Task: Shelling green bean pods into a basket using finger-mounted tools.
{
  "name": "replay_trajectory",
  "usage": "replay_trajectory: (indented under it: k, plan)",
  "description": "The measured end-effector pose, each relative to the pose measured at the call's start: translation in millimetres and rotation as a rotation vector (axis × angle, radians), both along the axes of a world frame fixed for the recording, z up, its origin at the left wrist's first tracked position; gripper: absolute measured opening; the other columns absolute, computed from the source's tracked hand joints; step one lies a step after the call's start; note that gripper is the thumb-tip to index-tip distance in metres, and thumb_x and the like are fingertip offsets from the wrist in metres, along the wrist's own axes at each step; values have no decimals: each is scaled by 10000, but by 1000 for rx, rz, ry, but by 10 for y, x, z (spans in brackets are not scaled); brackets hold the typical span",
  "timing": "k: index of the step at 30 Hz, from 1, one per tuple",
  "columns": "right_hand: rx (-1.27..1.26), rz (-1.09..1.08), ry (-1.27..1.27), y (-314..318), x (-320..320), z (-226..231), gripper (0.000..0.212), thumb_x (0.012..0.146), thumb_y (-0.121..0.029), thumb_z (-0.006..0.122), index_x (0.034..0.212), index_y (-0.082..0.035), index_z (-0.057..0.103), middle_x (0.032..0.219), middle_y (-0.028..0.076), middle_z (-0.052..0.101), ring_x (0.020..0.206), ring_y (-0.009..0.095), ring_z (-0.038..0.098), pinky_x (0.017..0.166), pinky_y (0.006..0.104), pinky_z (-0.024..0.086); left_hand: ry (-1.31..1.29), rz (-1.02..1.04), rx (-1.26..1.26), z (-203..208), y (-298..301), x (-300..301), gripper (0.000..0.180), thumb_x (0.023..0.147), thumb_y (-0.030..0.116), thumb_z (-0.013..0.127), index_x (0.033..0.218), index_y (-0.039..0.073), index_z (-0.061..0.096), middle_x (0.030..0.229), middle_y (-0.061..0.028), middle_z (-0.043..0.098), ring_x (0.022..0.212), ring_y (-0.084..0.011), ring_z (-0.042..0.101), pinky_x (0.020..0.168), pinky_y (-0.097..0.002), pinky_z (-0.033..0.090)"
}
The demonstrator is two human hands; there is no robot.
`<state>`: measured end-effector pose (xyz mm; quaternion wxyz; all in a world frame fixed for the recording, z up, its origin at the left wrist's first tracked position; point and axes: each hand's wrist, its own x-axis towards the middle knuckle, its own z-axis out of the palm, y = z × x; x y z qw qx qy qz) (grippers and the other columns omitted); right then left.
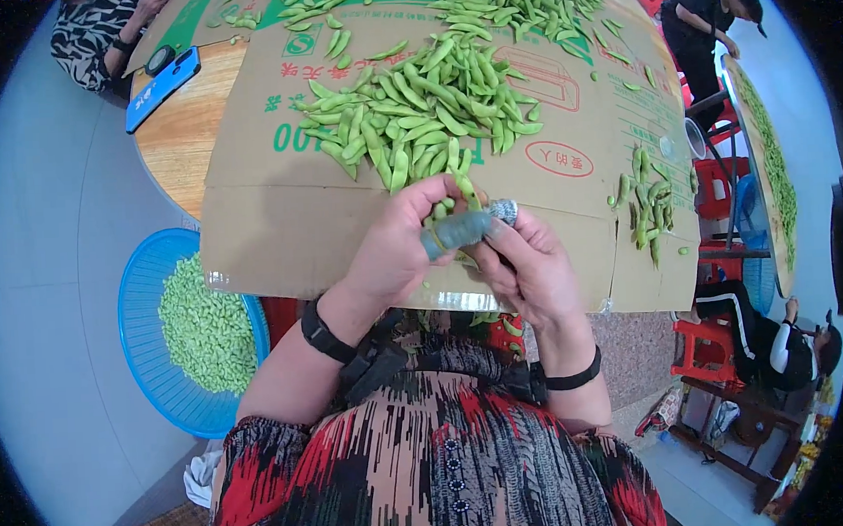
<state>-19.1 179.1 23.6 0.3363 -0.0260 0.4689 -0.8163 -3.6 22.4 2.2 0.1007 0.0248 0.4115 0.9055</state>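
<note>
Left hand [394,241] holds bumpy, elongated green pods [466,188]

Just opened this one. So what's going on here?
A person sits at a table spread with cardboard, handling green bean pods. The left hand holds a few green beans in its curled fingers, and the right hand meets it. A big pile of pods lies ahead, a smaller cluster to the right. At the left, a blue basket contains many loose beans.
</note>
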Motion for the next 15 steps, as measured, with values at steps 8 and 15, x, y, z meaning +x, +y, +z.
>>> replay_trajectory:
  k: [8, 15]
  plan:
    - [322, -128, 159, -23, 14, 46, 132, 903, -132, 542, 882, -12, 594, 632, -51, 523, 576, 14, 438, 504, 180, 362, -44, 225, -280, -65, 13, 59, 197, 805, 55, 659, 976, 15, 569, 789, 19, 575, 712, -63, 527, 625, -223, 447]
    - [611, -194, 492, -18, -124, 254, 152, 867, -132, 598, 933, 5, 597, 700, -29, 567, 639, 33, 485, 567, 198, 413, 372, 396, -948, 113, 26, 46, 287, 752, 14, 655, 1007, -4, 524, 784, -64, 624, 757, -154, 609, 688, -286, 479]
